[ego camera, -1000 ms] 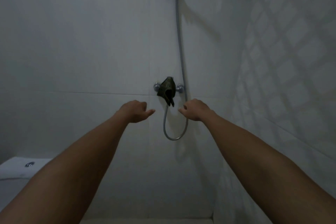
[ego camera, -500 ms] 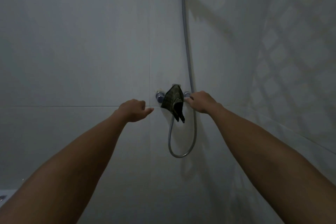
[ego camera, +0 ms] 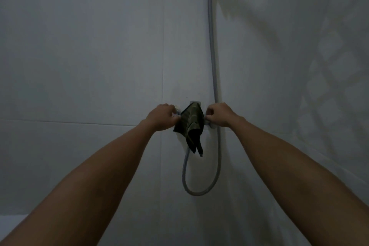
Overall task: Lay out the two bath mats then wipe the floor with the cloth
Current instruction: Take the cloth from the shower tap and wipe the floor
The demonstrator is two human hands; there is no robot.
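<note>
A dark green cloth (ego camera: 191, 126) hangs draped over the shower tap on the white tiled wall, its corners drooping below. My left hand (ego camera: 162, 117) is closed on the left tap knob, right beside the cloth's left edge. My right hand (ego camera: 219, 114) is closed on the right tap knob at the cloth's right edge. Both knobs are mostly hidden under my fingers. No bath mat is in view.
A grey shower hose (ego camera: 212, 50) runs down the wall from the top and loops below the tap (ego camera: 199, 191). White tiled walls meet in a corner at the right, with a lattice shadow on the right wall (ego camera: 329, 78).
Both hands moved up and inward to the tap: the left from open air onto the left knob, the right onto the right knob. The cloth still hangs in place.
</note>
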